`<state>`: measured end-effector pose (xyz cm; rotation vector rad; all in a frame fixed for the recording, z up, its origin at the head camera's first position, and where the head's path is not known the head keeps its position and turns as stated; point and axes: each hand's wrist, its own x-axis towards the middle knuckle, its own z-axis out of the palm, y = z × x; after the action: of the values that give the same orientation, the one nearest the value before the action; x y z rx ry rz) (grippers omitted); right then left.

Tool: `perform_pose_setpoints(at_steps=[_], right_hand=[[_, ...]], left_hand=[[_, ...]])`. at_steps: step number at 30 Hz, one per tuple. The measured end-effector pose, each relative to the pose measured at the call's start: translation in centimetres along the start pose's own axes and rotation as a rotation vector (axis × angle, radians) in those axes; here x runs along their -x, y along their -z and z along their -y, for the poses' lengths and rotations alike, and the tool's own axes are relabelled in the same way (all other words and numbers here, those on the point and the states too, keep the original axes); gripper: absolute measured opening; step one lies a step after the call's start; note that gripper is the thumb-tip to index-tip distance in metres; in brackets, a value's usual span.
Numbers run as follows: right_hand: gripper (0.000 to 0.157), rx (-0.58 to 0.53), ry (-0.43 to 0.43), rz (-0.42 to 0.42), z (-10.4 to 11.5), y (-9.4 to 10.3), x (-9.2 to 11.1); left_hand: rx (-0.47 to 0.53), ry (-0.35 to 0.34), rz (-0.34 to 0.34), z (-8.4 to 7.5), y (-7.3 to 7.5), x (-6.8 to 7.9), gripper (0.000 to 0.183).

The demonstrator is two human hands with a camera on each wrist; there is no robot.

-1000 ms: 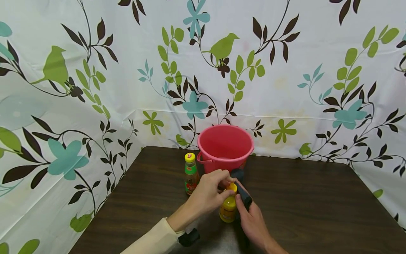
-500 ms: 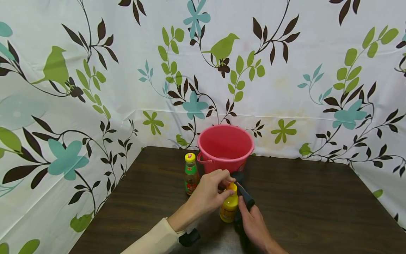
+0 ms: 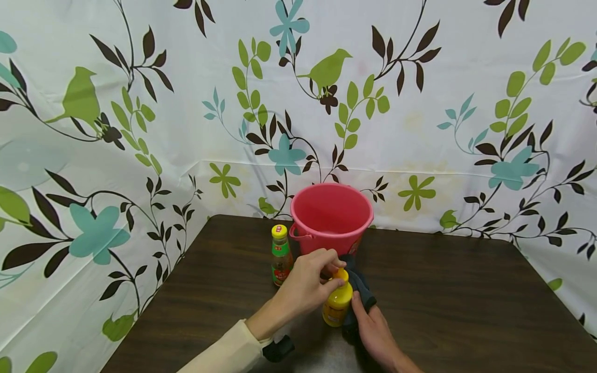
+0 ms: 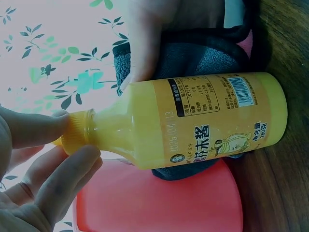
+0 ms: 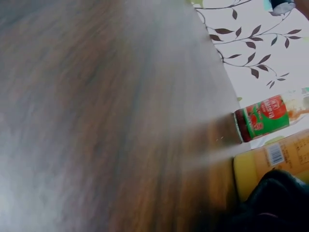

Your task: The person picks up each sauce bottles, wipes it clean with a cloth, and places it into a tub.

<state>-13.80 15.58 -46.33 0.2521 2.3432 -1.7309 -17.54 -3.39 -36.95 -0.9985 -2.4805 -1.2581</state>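
A yellow squeeze bottle of mustard sauce stands upright on the table. My left hand pinches its yellow cap from above, thumb and fingers around it in the left wrist view. My right hand holds a dark grey cloth against the bottle's right side. In the left wrist view the cloth lies behind the bottle and shows along both sides of it. The right fingers are mostly hidden by the cloth; the thumb shows beside the bottle's shoulder.
A pink bucket stands behind the hands near the table's back edge. To its left is a glass sauce bottle with a yellow cap and green label. The dark wooden table meets a patterned curtain at the back and left.
My right hand has shifted slightly down and right, and more of the cloth now shows along the bottle's right side. The left hand stays on the cap.
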Motion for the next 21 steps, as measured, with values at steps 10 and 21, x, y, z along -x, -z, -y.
perform_pose_setpoints(at_steps=[10,21], right_hand=[[0.113,-0.149,-0.031,0.019,1.5,0.2,0.7],[0.075,-0.194,0.123,-0.11,4.0,0.7,2.4]], left_hand=[[0.01,0.007,0.01,0.0,-0.1,0.0,0.022],[0.004,0.022,0.012,0.0,0.1,0.0,0.022]])
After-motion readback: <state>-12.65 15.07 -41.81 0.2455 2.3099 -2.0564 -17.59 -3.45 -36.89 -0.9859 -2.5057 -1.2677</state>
